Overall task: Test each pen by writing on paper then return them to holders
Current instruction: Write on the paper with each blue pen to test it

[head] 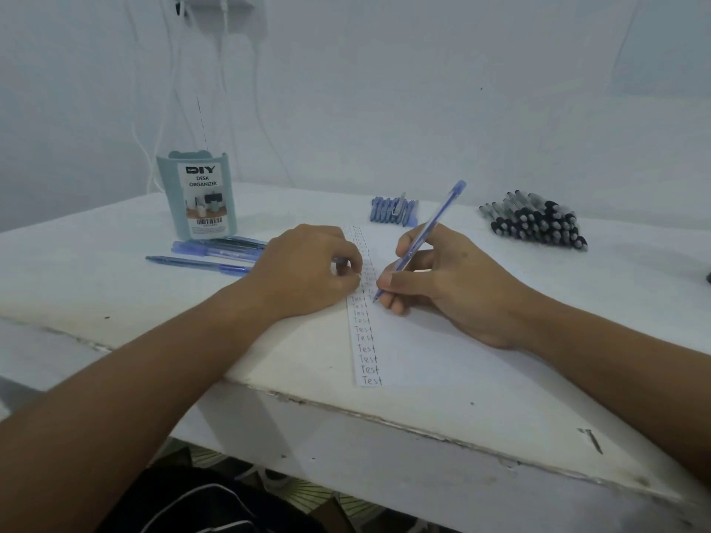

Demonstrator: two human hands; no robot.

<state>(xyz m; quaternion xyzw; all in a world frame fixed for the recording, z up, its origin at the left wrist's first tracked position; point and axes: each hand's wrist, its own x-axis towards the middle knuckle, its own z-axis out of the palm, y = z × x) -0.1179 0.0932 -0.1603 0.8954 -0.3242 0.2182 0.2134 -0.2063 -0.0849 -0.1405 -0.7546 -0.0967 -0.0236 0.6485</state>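
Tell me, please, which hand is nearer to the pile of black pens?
The right hand, which writes with a blue pen, lies just left of the pile of black pens. The left hand rests further away, beyond the paper.

Blue pen (423,240) tilted, tip on paper (388,340)

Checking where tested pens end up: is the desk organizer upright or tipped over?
Upright. The desk organizer stands on its base on the table, label facing the camera; whether pens are inside cannot be told.

We note our left hand (307,269) resting knuckles-up, fingers curled; our right hand (434,275) pinches in a writing grip.
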